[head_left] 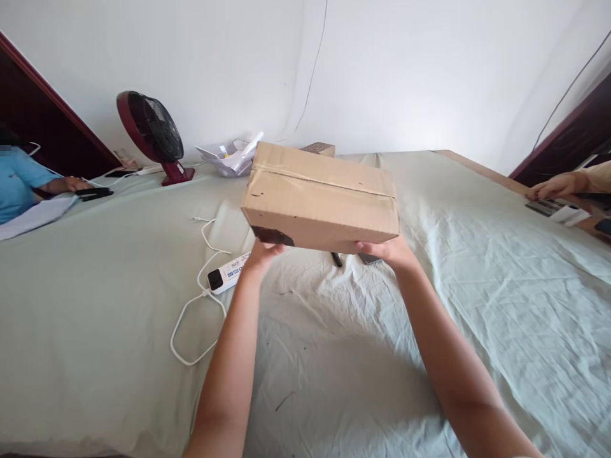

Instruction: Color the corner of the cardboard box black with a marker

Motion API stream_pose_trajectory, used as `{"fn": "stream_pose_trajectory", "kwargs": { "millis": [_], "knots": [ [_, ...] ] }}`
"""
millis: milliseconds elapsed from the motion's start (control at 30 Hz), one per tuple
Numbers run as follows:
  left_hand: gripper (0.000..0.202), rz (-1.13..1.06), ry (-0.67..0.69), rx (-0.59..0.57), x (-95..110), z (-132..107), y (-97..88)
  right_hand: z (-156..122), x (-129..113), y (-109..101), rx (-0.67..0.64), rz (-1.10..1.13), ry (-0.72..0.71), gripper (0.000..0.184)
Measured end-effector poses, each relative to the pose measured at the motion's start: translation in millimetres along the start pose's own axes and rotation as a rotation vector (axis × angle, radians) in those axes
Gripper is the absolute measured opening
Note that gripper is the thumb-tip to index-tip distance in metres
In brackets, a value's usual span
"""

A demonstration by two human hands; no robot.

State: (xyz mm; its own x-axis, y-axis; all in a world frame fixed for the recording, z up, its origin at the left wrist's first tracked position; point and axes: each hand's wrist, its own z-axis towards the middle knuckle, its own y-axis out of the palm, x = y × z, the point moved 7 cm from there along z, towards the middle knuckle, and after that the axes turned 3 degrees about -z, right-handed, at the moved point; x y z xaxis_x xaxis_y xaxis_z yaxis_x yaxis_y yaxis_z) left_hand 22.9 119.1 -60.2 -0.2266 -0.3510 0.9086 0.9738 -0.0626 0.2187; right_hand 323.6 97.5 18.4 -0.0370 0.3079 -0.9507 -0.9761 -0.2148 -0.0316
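Observation:
A brown cardboard box (321,196), taped along its top seam, is held up above the cloth-covered table (119,305). My left hand (261,254) grips it from underneath at its near left corner. My right hand (387,250) grips the underside near the right corner. Most of the fingers of both hands are hidden beneath the box. A dark patch marks the box's lower left front face.
A white power strip (228,272) with its looping cable lies left of my left arm. A dark red fan (153,135) and a white tray of items (233,158) stand at the back. One person's arm (57,186) rests far left, another person's hand (556,187) far right.

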Motion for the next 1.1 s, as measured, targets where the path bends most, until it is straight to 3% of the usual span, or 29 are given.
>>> {"fn": "stream_pose_trajectory", "kwargs": {
  "millis": [67, 167, 233, 333, 400, 500, 567, 700, 833, 900, 967, 1033, 1100],
  "knots": [
    [0.103, 0.045, 0.094, 0.03, 29.4, 1.2, -18.5, -1.1, -14.0, -8.4, 0.015, -0.134, -0.182, 0.114],
    [0.057, 0.277, 0.189, 0.048, 66.8, -1.9, -35.8, -4.4, -22.3, -7.5, -0.031, -0.209, -0.279, 0.112],
    [0.033, 0.509, 0.32, 0.066, 90.2, -6.8, -34.7, -6.2, -24.6, -3.8, -0.052, -0.23, -0.271, 0.115],
    [0.023, 0.78, 0.448, 0.11, 113.2, -14.2, -20.3, -8.9, -30.8, 3.5, -0.12, -0.252, -0.253, 0.123],
    [0.024, 0.915, 0.407, 0.143, 120.3, -16.8, -11.3, -11.1, -37.2, 8.3, -0.201, -0.26, -0.254, 0.126],
    [0.025, 1.028, 0.227, 0.146, 125.1, -20.6, -6.4, -13.3, -46.8, 7.6, -0.252, -0.283, -0.254, 0.116],
    [0.028, 0.961, 0.049, 0.051, 120.9, -24.1, -7.5, -13.6, -50.3, 4.8, -0.26, -0.29, -0.244, 0.108],
    [0.103, 0.511, -0.209, -0.252, 103.1, -35.5, -4.5, -14.3, -51.8, 4.6, -0.287, -0.268, -0.285, 0.113],
    [0.133, 0.309, -0.267, -0.151, 93.8, -36.4, -11.3, -16.6, -49.2, 10.3, -0.275, -0.276, -0.329, 0.107],
    [0.129, 0.256, -0.262, -0.09, 93.6, -34.9, -9.5, -17.9, -49.6, 12.8, -0.266, -0.246, -0.348, 0.097],
    [0.107, 0.191, -0.26, -0.059, 95.7, -34.4, -6.0, -18.7, -51.7, 12.9, -0.243, -0.176, -0.367, 0.083],
    [0.084, 0.129, -0.253, -0.091, 99.3, -35.6, -1.4, -19.0, -54.4, 11.0, -0.204, -0.118, -0.38, 0.071],
    [0.08, 0.088, -0.224, -0.162, 104.6, -38.5, 2.5, -19.1, -56.6, 10.5, -0.174, -0.13, -0.374, 0.069]
  ]
}}
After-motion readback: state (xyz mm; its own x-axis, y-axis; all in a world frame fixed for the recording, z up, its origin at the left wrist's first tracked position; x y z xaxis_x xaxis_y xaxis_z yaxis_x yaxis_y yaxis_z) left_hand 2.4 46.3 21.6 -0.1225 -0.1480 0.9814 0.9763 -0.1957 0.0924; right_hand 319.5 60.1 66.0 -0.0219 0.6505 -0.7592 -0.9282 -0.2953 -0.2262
